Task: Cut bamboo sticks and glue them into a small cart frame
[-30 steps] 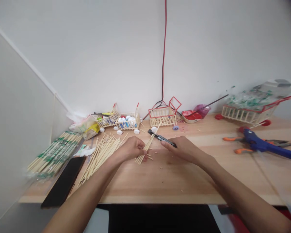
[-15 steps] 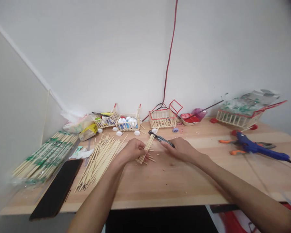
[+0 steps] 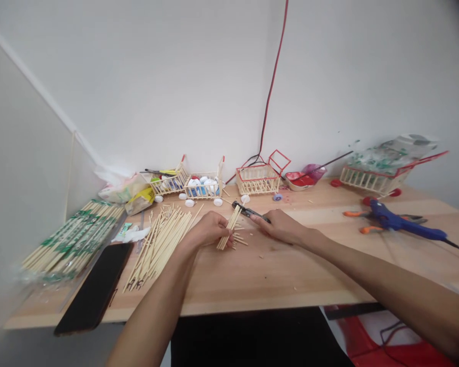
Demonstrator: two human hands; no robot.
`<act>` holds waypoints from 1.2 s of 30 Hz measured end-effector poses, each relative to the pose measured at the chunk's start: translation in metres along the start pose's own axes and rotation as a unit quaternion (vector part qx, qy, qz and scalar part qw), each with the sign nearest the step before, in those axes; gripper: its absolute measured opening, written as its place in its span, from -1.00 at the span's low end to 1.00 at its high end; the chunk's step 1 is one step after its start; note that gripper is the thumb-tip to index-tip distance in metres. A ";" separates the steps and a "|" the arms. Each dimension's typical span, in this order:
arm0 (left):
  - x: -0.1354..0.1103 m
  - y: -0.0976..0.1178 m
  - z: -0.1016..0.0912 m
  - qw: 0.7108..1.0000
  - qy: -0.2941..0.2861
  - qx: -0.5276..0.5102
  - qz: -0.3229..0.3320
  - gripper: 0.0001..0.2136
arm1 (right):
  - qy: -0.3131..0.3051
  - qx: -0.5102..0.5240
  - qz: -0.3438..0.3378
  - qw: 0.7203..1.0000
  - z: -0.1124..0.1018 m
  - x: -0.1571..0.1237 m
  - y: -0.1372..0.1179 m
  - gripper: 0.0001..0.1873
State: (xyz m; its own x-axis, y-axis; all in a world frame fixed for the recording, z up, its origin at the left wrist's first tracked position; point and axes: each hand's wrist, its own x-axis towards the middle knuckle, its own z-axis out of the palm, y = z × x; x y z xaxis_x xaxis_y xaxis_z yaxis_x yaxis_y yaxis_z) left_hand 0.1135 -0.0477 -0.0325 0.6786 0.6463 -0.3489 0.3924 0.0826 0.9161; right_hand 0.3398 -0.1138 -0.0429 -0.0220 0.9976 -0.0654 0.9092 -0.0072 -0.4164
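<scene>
My left hand pinches several pale wooden sticks, held slanted above the table. In my right hand is a dark pair of pliers, its jaws up against the upper part of the sticks; whether the jaws are closed I cannot make out. Short cut stick pieces lie on the wood beneath my left hand. Left of that hand spreads a loose pile of long sticks.
Small stick-built carts line the wall, one loaded with bottle caps. A blue glue gun lies right, beside a second pair of pliers. Left are a black phone and packaged chopsticks. A red paint dish stands at the back.
The view has shifted slightly, so the table sits a little higher. Both hands keep their hold, with the pliers still at the upper part of the sticks.
</scene>
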 end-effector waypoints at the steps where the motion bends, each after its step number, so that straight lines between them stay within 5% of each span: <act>1: 0.000 0.000 -0.001 1.000 -0.004 0.000 0.002 -0.87 | 0.001 -0.005 -0.002 1.000 0.000 0.000 -0.001 -0.19; 36: -0.004 0.004 -0.005 0.999 -0.017 -0.015 -0.027 -0.84 | 0.015 -0.018 0.030 0.999 -0.008 -0.003 0.004 -0.18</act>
State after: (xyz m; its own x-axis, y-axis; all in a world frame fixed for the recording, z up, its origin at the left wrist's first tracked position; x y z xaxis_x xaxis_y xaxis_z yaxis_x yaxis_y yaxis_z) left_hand 0.1091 -0.0460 -0.0264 0.6782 0.6138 -0.4040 0.4109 0.1390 0.9010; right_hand 0.3472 -0.1162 -0.0374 0.0452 0.9970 -0.0621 0.9226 -0.0655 -0.3802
